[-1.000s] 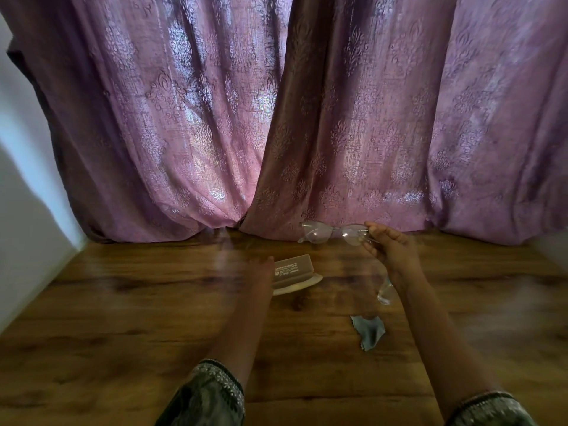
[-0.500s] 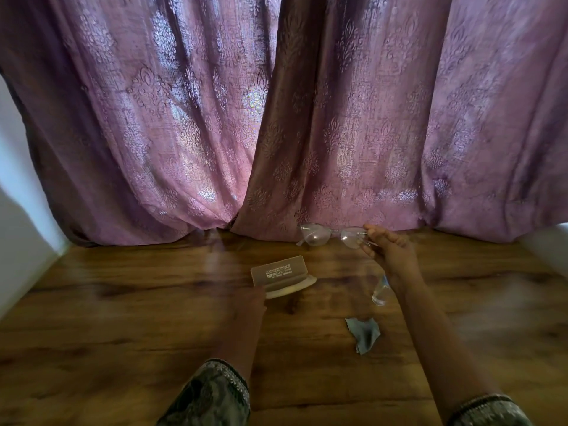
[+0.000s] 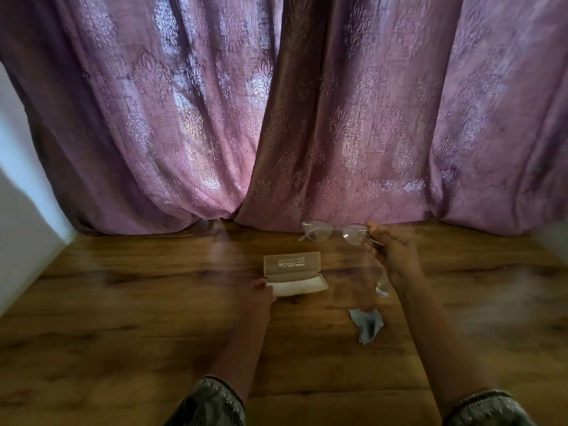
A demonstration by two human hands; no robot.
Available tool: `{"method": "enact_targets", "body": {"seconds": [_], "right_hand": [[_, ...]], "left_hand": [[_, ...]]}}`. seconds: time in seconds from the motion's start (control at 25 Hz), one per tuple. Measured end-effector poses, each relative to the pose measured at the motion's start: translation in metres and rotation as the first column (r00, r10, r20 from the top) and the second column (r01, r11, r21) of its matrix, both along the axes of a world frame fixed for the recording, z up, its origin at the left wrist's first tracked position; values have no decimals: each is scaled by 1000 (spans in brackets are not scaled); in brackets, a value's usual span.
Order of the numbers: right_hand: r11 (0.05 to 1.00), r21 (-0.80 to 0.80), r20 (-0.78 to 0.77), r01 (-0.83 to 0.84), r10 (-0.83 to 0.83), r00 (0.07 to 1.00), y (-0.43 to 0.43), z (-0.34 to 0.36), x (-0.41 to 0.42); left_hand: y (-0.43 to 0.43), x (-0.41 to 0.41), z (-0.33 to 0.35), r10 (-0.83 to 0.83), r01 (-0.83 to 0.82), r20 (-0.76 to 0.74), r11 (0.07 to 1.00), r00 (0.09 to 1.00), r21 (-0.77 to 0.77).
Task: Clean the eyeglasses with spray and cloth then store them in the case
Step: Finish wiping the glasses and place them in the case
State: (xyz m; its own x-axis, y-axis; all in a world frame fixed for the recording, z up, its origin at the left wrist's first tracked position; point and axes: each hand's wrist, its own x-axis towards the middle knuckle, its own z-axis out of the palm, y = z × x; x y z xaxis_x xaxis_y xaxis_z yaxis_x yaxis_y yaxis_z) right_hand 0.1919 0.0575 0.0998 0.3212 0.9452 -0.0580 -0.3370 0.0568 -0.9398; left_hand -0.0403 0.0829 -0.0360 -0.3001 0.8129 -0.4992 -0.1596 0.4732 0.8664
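My right hand pinches the clear-framed eyeglasses at their right end and holds them above the wooden table, lenses stretching to the left. The beige glasses case lies open below them, lid raised toward the curtain. My left hand touches the case's near left corner; its fingers are blurred. A small clear spray bottle stands just left of my right wrist. The grey-blue cleaning cloth lies crumpled on the table in front of the bottle.
A purple patterned curtain hangs along the table's far edge. A white wall borders the table on the left.
My left hand has drawn back toward me and the case has swung open, its lid now upright. My right hand keeps the glasses in about the same spot.
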Motion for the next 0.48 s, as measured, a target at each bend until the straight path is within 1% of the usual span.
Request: {"method": "enact_targets", "body": {"seconds": [0.04,0.2,0.36,0.48], "right_hand": [[1000,-4,1,-2,2,1000,-1,-3,-1],[999,-28,53,-19,20,998,-11,-16,-8],[994,-104,37,-42,46,998,-27,-33,-15],[988,-142,39,-61,67,997,-41,-45,-21]], "left_hand": [[-4,3,2,31,-32,32,999,999,19],[-30,7,11,89,-96,81,992,993,78],[-55,6,10,107,-117,106,989,989,90],[-69,3,4,132,-140,94,985,987,96]]}}
